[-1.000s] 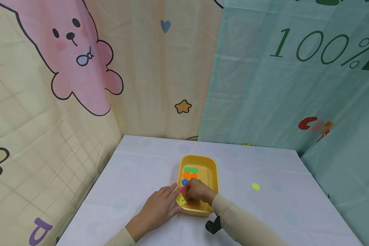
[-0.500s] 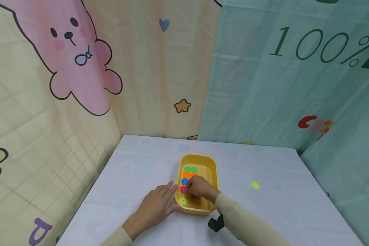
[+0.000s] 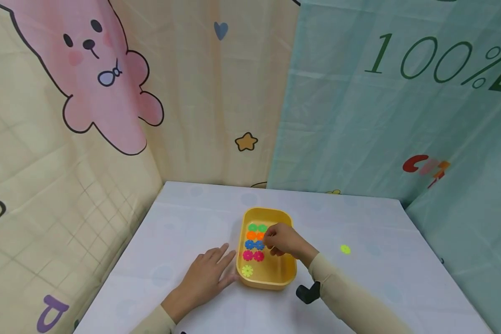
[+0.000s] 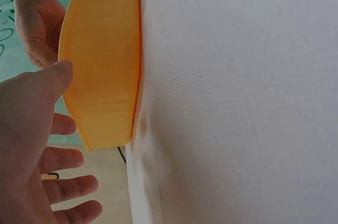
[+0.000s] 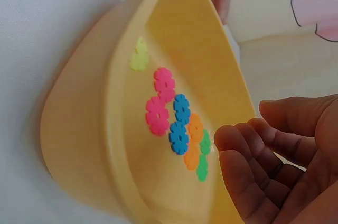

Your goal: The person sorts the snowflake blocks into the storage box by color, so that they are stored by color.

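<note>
A yellow plastic tray (image 3: 275, 279) holds notched, flower-shaped plastic discs along its left side. They lie in pairs by colour: green discs (image 5: 202, 168), orange discs (image 5: 195, 128), blue discs (image 5: 179, 138) and pink discs (image 5: 157, 115). A single yellow disc (image 3: 247, 271) lies at the near left corner inside. My left hand (image 3: 206, 276) is beside the tray's left wall, fingers straight and spread, thumb at the rim in the left wrist view. Over the tray's right half hovers my right hand (image 3: 285, 240), its fingers loosely curled with nothing between them.
Another yellow disc (image 3: 345, 249) lies on the white-covered table (image 3: 359, 297) to the right of the tray. A black strap-like piece (image 3: 308, 293) hangs at the right sleeve. Printed curtains (image 3: 208, 102) stand behind the table and at both sides.
My right hand has lifted from the pink discs and moved away to the right, uncovering the second pink and second blue disc. The left hand has stayed beside the tray.
</note>
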Demonstrator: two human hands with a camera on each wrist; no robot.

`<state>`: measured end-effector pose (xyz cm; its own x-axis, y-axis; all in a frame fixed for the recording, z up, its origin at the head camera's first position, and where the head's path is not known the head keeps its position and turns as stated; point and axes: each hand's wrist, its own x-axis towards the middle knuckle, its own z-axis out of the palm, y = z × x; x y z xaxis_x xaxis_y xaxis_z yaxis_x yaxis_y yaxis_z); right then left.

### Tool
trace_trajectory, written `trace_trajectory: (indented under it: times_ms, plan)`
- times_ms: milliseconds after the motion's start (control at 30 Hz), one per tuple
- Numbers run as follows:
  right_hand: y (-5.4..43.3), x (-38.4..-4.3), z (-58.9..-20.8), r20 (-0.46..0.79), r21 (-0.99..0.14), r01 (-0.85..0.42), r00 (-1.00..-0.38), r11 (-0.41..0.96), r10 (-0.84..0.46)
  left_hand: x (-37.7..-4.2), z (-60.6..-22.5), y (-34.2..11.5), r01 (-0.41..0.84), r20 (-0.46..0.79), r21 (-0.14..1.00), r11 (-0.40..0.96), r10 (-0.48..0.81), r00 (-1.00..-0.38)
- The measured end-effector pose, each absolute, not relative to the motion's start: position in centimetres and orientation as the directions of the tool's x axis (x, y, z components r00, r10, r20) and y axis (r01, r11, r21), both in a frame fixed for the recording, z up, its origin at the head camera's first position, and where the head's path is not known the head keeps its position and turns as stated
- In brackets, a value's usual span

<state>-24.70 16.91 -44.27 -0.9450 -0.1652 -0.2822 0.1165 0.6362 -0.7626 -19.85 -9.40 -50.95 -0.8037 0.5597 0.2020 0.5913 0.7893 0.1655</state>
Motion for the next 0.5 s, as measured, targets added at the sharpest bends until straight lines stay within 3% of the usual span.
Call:
trace_trajectory:
  times_ms: [300, 500]
  plan:
    - [20.6, -25.2, -42.0, -0.248, -0.755, 0.165, -0.968, 0.634, -0.045, -19.9, -51.1, -9.6, 0.576, 0.172, 0.171, 0.799, 0.551, -0.816]
    - [24.9, -24.7, -42.2, -0.181, -0.663, 0.154, -0.983, 0.733, 0.043, -19.7, -51.0, -9.5, 0.575, 0.161, 0.182, 0.797, 0.553, -0.817]
